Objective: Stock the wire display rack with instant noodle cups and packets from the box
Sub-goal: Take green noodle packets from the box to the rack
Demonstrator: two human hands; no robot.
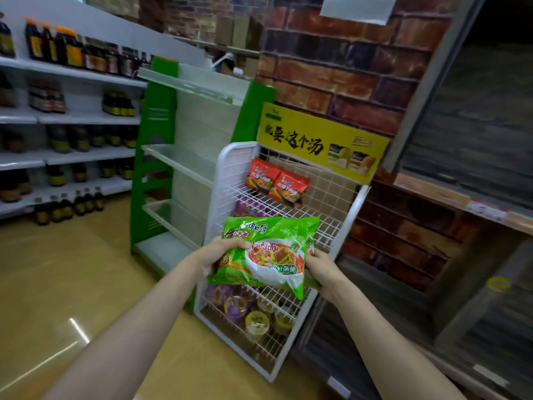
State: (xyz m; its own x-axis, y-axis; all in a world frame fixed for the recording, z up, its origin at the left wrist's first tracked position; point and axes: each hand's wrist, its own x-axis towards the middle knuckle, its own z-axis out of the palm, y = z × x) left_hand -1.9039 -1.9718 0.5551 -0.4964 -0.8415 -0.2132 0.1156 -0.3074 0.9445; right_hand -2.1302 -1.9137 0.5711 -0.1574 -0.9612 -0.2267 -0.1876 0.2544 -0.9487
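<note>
We hold a green noodle packet (265, 252) in front of the white wire rack (227, 174), level with its middle tiers. Our left hand (216, 255) grips the packet's left edge, thumb curled over the front. Our right hand (323, 272) grips the right edge from below and behind, fingers wrapped under the wrapper. A second green packet seems to lie behind the first, though only a sliver of it shows at the right, so we cannot be sure.

On the rack's top tier, two red noodle packets (277, 181) lean side by side at the left. Just below them, purple packets (248, 207) peek out above the green one, mostly hidden by it. In the bottom basket sit noodle cups: purple-lidded cups (233, 306) to the left and yellow-lidded cups (258, 324) to the right, close together. A yellow sign (317, 140) with dark lettering and pictured products tops the rack.

Left of the rack stands a green shelf unit (155, 157) with pale shelves. Farther left, white shelving (72, 73) carries rows of dark bottles (66, 47), and more bottles stand on the floor (57, 278) near its base. Behind the rack rises a brick-patterned wall (346, 67), and a glass-fronted case (476, 125) fills the right side.
</note>
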